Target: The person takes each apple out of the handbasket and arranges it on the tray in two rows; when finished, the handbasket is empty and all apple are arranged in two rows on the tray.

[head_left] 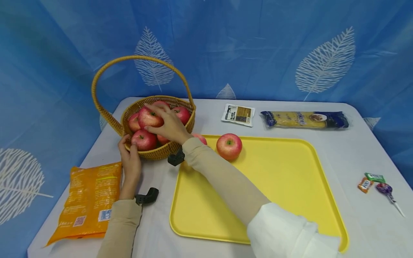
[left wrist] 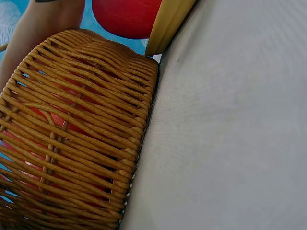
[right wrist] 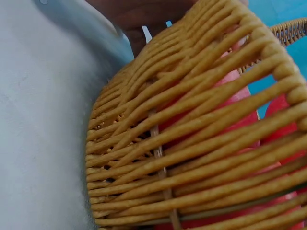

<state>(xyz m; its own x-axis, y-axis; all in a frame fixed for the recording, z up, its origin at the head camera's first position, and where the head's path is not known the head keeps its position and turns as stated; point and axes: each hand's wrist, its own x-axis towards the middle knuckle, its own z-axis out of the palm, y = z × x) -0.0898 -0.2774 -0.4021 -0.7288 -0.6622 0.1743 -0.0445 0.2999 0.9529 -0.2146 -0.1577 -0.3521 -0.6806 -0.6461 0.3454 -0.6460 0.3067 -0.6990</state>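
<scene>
From the head, the right hand (head_left: 169,123) is over the basket (head_left: 155,154), with its thumb and fingers bent round an apple (head_left: 150,118), as wide apart as the apple is; that apple sits among the other apples (head_left: 143,140) in the basket, some in front of the right hand and some past it; the left hand (head_left: 131,163) is at the near left rim, with fingers bent and holding the rim, its tips just by the front apple; the handle (head_left: 138,58) goes up in a big loop beyond both hands.

Under the right arm lies a yellow tray (head_left: 206,204); one red apple (head_left: 229,147) is on it, to the right of the right hand, and a half-hidden apple (head_left: 200,138) peeks out behind the right wrist; an orange bag (head_left: 93,200) lies just left of the left hand; past the right hand, off to its right, are a packet (head_left: 238,115) and bread (head_left: 303,119); far to its right are sweets (head_left: 365,185) and a lolly (head_left: 385,190).

From the left wrist, the basket's side fills the left part; red shows through its gaps; I cannot see the left hand here.

From the right wrist, red apples show through the weave; part of the left hand is at the top, behind the basket.
</scene>
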